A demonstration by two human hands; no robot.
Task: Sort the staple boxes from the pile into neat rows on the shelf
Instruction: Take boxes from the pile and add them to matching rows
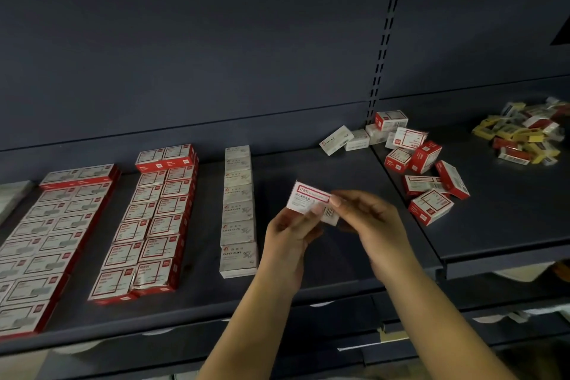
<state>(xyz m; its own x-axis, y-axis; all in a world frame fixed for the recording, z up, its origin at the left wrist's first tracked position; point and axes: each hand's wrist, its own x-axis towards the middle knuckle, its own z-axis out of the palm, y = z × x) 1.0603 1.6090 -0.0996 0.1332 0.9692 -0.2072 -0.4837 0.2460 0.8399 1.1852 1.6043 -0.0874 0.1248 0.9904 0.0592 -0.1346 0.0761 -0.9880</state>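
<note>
Both hands hold one small white staple box with red print (pixel 308 199) above the dark shelf (pixel 324 262). My left hand (pixel 288 241) grips its lower left edge; my right hand (pixel 367 219) pinches its right end. A loose pile of red-and-white staple boxes (pixel 422 170) lies to the right, near the shelf joint. Neat rows lie on the left: a single row of white boxes (pixel 238 210), a double row of red-and-white boxes (pixel 151 219), and wider rows of red-and-white boxes (pixel 49 234) further left.
A few white boxes (pixel 348 139) lie at the back by the slotted upright (pixel 382 49). A heap of yellow, red and white small boxes (pixel 527 136) sits at the far right. Bare shelf shows between the white row and the pile. Lower shelves show below.
</note>
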